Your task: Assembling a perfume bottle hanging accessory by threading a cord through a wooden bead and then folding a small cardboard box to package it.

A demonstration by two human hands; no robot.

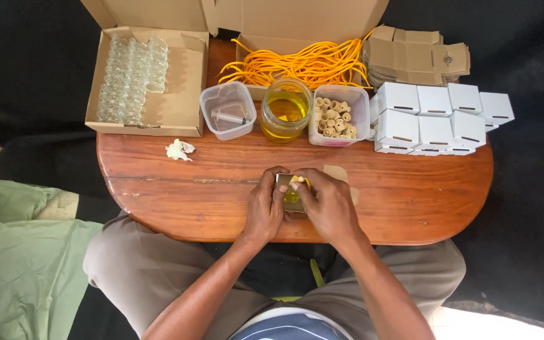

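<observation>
Both hands meet at the near middle of the oval wooden table. My left hand and my right hand together grip a small glass bottle holding yellow liquid, with a pale stopper at its top. The fingers cover most of the bottle. A flat piece of brown card lies just behind my right hand.
Behind the hands stand a jar of yellow oil, a tub of corks, a tub with a syringe, a box of empty glass bottles, orange cords, flat brown cartons, white boxes. A crumpled tissue lies left.
</observation>
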